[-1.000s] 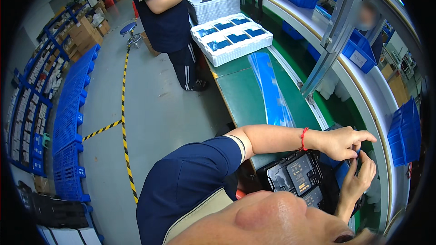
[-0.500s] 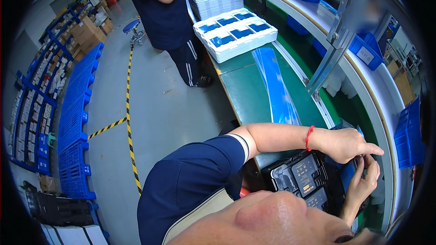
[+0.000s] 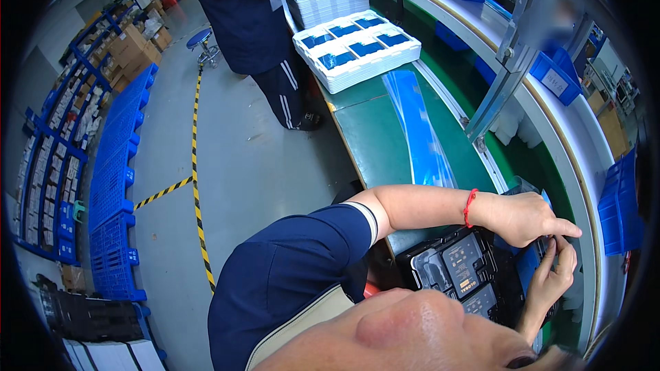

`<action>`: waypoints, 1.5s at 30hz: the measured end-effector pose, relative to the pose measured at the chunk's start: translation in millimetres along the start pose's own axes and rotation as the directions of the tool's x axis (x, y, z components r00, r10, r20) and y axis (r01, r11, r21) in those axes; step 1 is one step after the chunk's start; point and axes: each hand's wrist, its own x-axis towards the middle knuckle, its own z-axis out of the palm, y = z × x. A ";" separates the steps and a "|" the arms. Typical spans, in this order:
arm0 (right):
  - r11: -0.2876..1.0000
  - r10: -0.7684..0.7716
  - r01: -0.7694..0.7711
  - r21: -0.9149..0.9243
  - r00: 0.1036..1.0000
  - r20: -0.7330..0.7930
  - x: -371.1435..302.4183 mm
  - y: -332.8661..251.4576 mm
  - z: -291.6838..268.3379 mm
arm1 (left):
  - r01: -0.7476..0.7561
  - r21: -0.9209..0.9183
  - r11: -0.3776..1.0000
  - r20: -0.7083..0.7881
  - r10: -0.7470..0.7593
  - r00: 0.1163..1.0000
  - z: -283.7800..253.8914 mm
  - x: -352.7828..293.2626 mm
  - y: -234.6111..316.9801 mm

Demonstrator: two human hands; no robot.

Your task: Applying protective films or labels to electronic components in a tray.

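My left hand (image 3: 524,220), a red cord bracelet at its wrist, reaches over from the left. Its index finger points outward while the other fingers curl in. Just below it, my right hand (image 3: 554,268) has its thumb and fingers drawn together close to the left fingertips. What either hand pinches is too small and covered to make out. Beside the right hand is a dark piece with a blue face (image 3: 528,264), partly hidden by the hands. A black plastic case (image 3: 454,264) with molded compartments and printed labels lies left of it, partly under my left forearm.
Blue film strips (image 3: 421,130) lie on the green bench (image 3: 364,120). Beyond them, stacked white trays (image 3: 357,51) hold blue-faced panels, and a co-worker (image 3: 240,20) stands there. A metal post (image 3: 505,62) and a shelf with blue bins (image 3: 555,75) line the right side.
My hands stay almost in place, with only a slight shift of the right fingers. The co-worker's arm at the far end has moved a little.
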 end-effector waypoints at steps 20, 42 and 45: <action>1.000 0.018 -0.018 0.019 1.000 0.008 -1.3 0.4 0.3 | 0.002 0.041 0.999 0.018 -0.003 1.000 -0.7 -0.9 -0.2; 0.998 0.043 -0.044 0.034 0.999 0.017 -2.1 2.5 1.2 | -0.015 0.037 0.999 -0.011 0.015 1.000 1.5 -1.4 -3.1; 1.000 0.014 -0.014 0.010 1.000 0.007 -1.6 2.7 1.6 | -0.008 0.051 0.999 0.004 0.008 1.000 0.7 -1.5 -3.0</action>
